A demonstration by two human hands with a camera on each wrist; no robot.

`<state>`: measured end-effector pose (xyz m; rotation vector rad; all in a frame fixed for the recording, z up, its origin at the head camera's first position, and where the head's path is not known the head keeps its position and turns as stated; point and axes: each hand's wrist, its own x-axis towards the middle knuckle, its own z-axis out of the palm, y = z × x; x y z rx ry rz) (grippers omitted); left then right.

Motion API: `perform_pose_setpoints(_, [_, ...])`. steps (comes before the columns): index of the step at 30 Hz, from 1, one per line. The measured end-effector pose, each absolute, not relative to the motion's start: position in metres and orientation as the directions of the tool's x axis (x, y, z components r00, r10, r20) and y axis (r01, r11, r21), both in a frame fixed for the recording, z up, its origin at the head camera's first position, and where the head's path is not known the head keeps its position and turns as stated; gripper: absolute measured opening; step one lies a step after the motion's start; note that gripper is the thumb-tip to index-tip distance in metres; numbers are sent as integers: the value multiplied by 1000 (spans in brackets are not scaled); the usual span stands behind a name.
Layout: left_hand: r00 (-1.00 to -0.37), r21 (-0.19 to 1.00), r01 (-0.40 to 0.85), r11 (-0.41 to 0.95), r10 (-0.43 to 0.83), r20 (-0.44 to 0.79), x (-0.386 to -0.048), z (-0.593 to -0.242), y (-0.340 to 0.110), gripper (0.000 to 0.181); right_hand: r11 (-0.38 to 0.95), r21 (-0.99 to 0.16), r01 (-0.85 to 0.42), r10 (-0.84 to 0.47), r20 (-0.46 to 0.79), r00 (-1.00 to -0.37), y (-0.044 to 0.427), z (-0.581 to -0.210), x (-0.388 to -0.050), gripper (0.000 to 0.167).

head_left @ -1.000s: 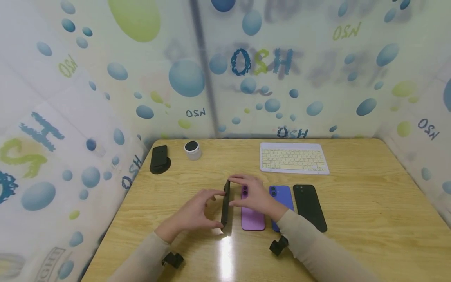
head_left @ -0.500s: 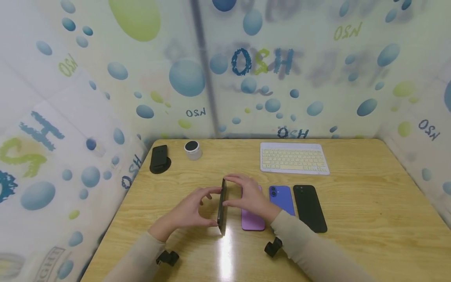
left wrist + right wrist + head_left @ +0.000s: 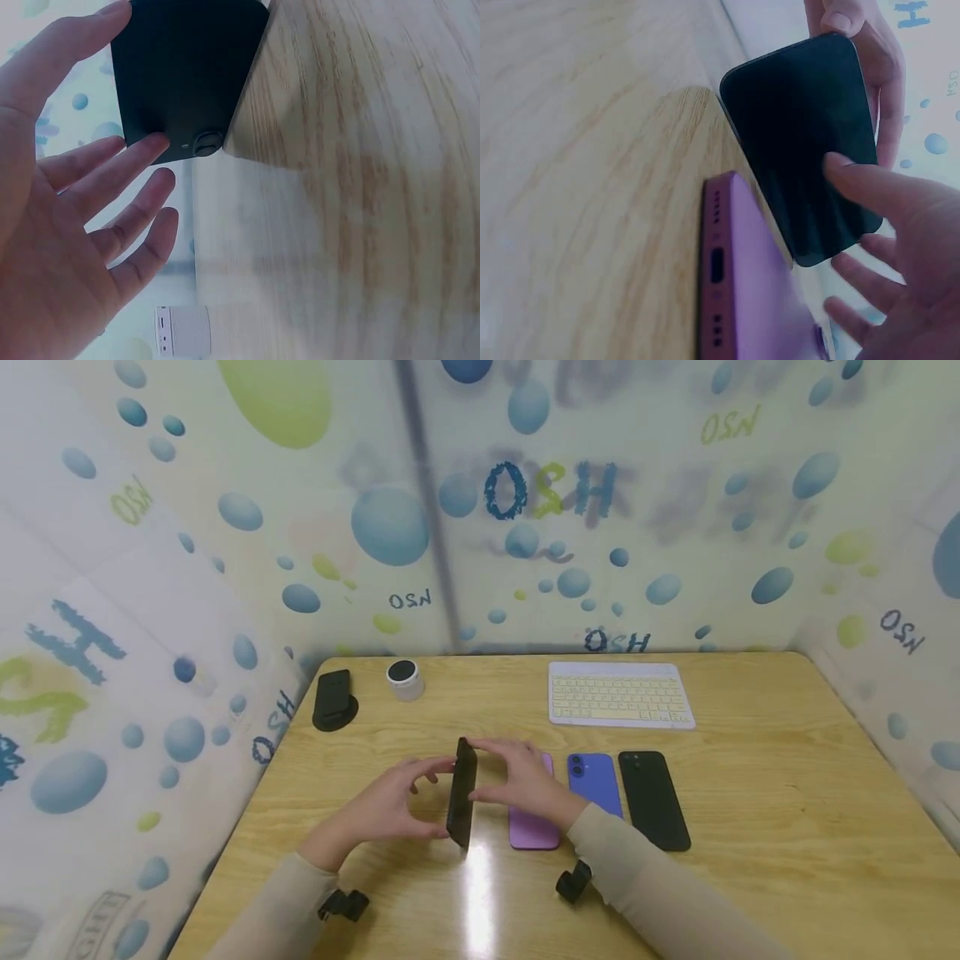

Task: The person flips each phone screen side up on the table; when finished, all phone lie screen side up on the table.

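A black phone (image 3: pixel 462 793) stands on its long edge on the wooden table between the two hands, tilted slightly. The left hand (image 3: pixel 378 806) holds it with the thumb at its near end and a finger by the camera end, as the phone's back (image 3: pixel 187 67) in the left wrist view shows. From the other side the right hand (image 3: pixel 528 781) pinches it, thumb on the dark screen (image 3: pixel 795 127) and index finger at the far top corner. Beneath the right hand lies a purple phone (image 3: pixel 534 831), partly covered.
A blue phone (image 3: pixel 594 781) and another black phone (image 3: pixel 654 797) lie to the right. Behind are a white keyboard (image 3: pixel 621 695), a small white cylinder (image 3: pixel 407 683) and a black stand (image 3: pixel 334 700). Patterned walls border the table's back and sides.
Both hands have moved slightly left together with the upright phone. It has turned a little, so more of its dark face shows in the head view.
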<state>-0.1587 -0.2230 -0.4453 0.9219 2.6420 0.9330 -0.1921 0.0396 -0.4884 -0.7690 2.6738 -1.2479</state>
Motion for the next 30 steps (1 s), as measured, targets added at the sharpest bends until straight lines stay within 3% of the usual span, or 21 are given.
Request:
perform_pose_setpoints(13, [-845, 549, 449, 705, 534, 5, -159, -450, -234, 93, 692, -564, -451, -502, 74, -862, 42, -496, -195, 88])
perform_pose_setpoints(30, [-845, 343, 498, 796, 534, -12, -160, -468, -228, 89, 693, -526, -493, -549, 58, -834, 46, -490, -197, 86])
